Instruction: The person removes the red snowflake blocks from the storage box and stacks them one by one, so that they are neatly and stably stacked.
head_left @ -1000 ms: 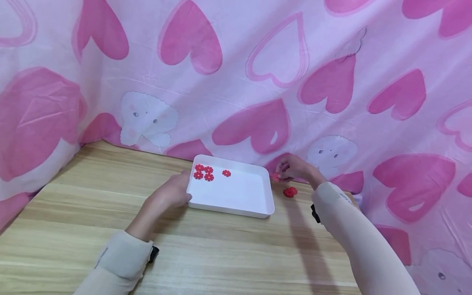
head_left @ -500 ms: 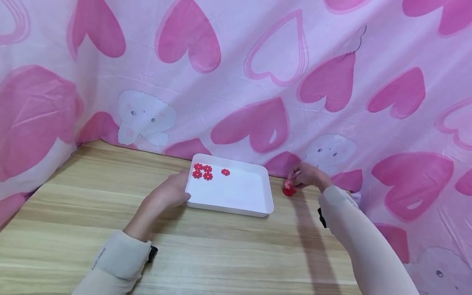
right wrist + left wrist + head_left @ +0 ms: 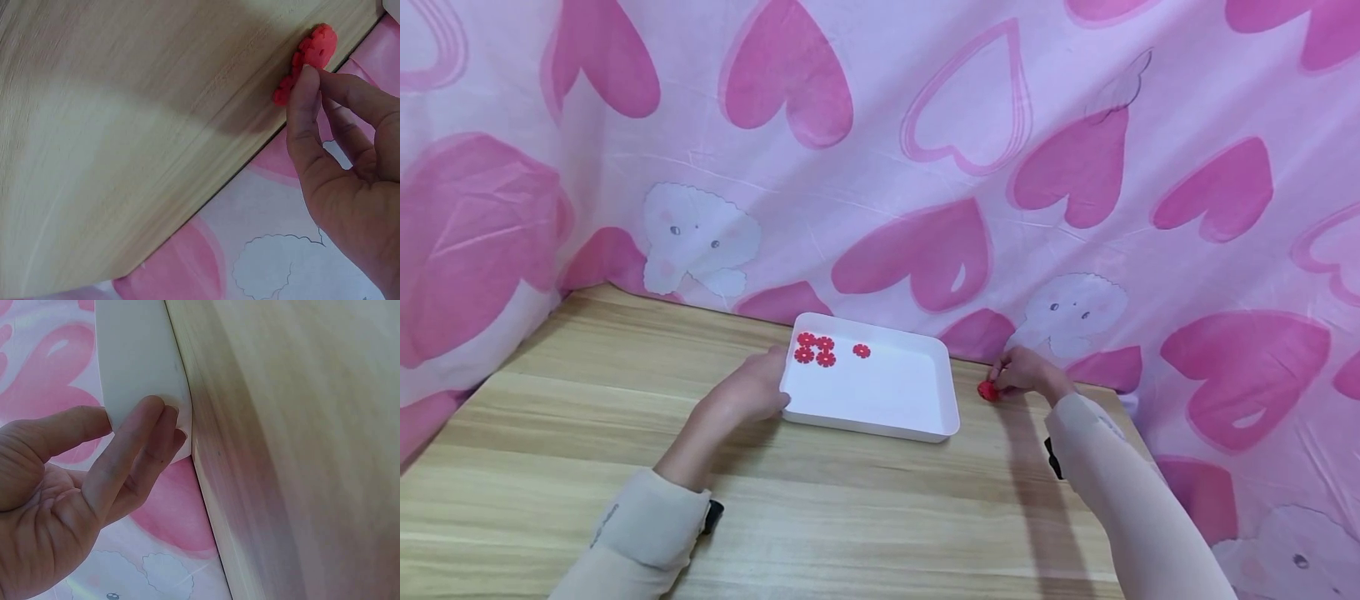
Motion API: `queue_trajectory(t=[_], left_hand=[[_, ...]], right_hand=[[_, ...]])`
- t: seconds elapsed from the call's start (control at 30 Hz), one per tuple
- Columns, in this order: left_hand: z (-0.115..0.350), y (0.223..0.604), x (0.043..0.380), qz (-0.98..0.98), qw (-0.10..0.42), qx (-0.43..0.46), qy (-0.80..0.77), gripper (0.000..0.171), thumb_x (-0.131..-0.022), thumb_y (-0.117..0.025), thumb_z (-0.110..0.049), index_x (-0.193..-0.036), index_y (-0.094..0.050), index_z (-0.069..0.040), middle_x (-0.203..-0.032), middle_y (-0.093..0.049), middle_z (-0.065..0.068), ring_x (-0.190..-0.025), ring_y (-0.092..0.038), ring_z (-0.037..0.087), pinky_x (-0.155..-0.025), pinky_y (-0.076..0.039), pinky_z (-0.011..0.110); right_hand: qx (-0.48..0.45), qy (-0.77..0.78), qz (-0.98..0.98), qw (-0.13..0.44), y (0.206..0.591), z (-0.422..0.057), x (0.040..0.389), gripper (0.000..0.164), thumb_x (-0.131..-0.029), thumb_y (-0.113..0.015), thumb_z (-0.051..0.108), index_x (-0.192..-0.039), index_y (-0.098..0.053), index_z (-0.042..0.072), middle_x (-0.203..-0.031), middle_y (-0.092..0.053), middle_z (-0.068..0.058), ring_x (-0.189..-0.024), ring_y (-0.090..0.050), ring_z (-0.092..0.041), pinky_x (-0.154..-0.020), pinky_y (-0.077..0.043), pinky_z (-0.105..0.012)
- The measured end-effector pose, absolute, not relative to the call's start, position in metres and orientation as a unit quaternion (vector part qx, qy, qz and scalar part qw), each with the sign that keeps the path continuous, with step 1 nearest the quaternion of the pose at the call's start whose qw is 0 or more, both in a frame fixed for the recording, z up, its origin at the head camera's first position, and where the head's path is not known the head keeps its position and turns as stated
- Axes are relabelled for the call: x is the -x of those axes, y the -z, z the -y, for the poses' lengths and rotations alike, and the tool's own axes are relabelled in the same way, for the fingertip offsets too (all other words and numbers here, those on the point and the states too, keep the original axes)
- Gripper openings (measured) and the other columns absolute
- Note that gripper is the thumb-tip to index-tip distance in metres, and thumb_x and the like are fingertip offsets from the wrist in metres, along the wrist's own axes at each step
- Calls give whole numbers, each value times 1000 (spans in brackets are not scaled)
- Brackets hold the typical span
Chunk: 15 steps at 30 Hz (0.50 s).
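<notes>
In the head view, a white tray [image 3: 872,392] rests on the table, with several red flower-shaped interlocking discs [image 3: 826,359] at its left end and a single one [image 3: 861,352] farther right. My left hand [image 3: 748,387] holds the tray's left end, thumb by the near corner; the left wrist view has its fingers against the pale tray wall [image 3: 140,356]. Right of the tray, my right hand [image 3: 1026,372] pinches a red disc at a small cluster of red discs [image 3: 987,391] on the wood. The right wrist view shows thumb and forefinger meeting at these overlapping discs [image 3: 322,47].
A wooden table [image 3: 820,517] spreads out below the arms. Behind its far edge hangs a pink curtain [image 3: 880,167] printed with hearts. The right hand works close to that edge, and its shadow falls across the wood.
My right hand, with a red disc pinched in it, has moved right and down from beside the tray to the cluster on the table. The left hand and tray have stayed put.
</notes>
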<state>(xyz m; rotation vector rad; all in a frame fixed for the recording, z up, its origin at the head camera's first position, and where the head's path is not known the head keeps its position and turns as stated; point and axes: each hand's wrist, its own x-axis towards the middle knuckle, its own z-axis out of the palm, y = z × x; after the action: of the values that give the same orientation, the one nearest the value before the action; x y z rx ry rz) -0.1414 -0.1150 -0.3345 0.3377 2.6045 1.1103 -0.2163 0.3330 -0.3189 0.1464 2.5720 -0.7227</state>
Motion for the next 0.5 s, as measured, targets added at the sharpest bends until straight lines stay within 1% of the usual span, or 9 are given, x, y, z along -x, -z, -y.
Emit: queue_trajectory(t=[0.07,0.2,0.3,0.4,0.5], left_hand=[[114,334,141,-904,145,-116,-385,61,-96,-66,7,-153,-44,9,-147,-57,30,-115,-58,37,-108,-54,57],[115,332,141,-906,146,-116,-380,61,-97,-66,6,-153,-43,10,-147,-57,31,-117,-58,38,-113,-51,60],[116,332,141,-907,145,-118,-378,62,-96,-67,7,-153,-43,10,-147,-56,31,-117,-58,39,-112,-52,61],[115,333,141,-906,144,-118,-381,61,-96,-67,7,-152,-44,10,-146,-57,31,-115,-59,38,-110,-54,59],[114,333,141,-904,143,-117,-384,59,-95,-67,8,-150,-46,10,-142,-59,30,-111,-61,36,-103,-58,54]], right_hand=[[-55,263,-936,227,319,-334,216,16,-95,-68,-2,-108,-68,-12,-93,-73,-11,-77,-69,-12,-79,-66,-33],[-49,250,-941,222,314,-332,217,17,-98,-69,4,-109,-69,-9,-94,-72,-10,-82,-68,-14,-85,-65,-36],[-43,260,-940,218,309,-327,219,22,-100,-70,8,-113,-68,-9,-96,-72,-11,-85,-68,-16,-87,-65,-37],[-33,294,-930,220,304,-320,221,29,-99,-70,8,-120,-65,-12,-103,-75,-19,-86,-72,-19,-88,-66,-38],[-2,320,-921,222,298,-312,223,36,-100,-68,6,-127,-63,-16,-114,-75,-29,-90,-77,-26,-89,-67,-42]])
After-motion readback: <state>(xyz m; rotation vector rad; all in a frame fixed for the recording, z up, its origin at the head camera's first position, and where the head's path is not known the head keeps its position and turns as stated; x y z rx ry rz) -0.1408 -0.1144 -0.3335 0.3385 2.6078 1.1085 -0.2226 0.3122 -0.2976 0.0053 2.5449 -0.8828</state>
